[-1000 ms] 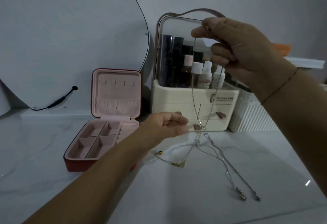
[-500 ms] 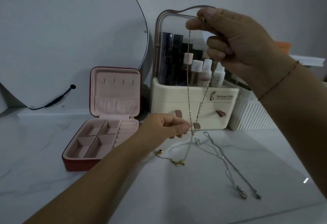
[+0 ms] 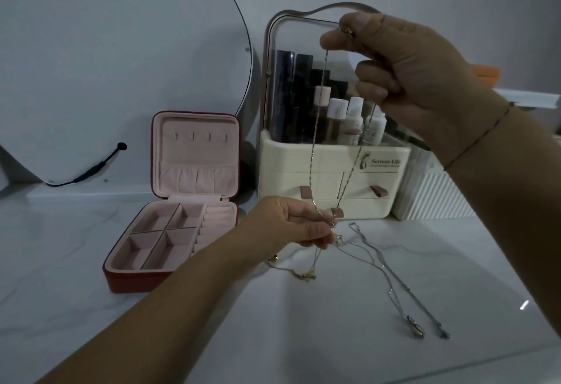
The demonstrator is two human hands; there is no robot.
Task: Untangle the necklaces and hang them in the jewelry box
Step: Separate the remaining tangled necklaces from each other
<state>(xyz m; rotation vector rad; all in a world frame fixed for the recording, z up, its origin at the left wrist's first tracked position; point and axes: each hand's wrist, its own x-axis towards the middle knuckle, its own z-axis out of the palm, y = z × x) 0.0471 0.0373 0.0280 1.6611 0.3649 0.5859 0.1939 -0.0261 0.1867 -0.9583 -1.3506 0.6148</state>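
My right hand [image 3: 403,71] is raised in front of the organiser and pinches the top of a thin gold necklace [image 3: 315,153] that hangs down in a long loop. My left hand [image 3: 291,222] pinches the chains at the tangle just under the loop's bottom. A silver necklace [image 3: 385,271] trails from the tangle across the marble to the right. A second gold chain [image 3: 303,274] lies below my left hand. The red jewelry box [image 3: 170,216] stands open at the left, its pink lid upright with a row of hooks.
A cream cosmetics organiser [image 3: 331,171] with bottles and a clear cover stands right behind the necklaces. A ribbed white container [image 3: 437,198] sits to its right. A curved mirror [image 3: 91,49] with a black cable [image 3: 91,168] leans on the wall at left. The counter is white marble [image 3: 303,338].
My left hand has moved to the hanging chain's bottom and pinched the tangle. My right hand shifted slightly, still holding the gold necklace up.
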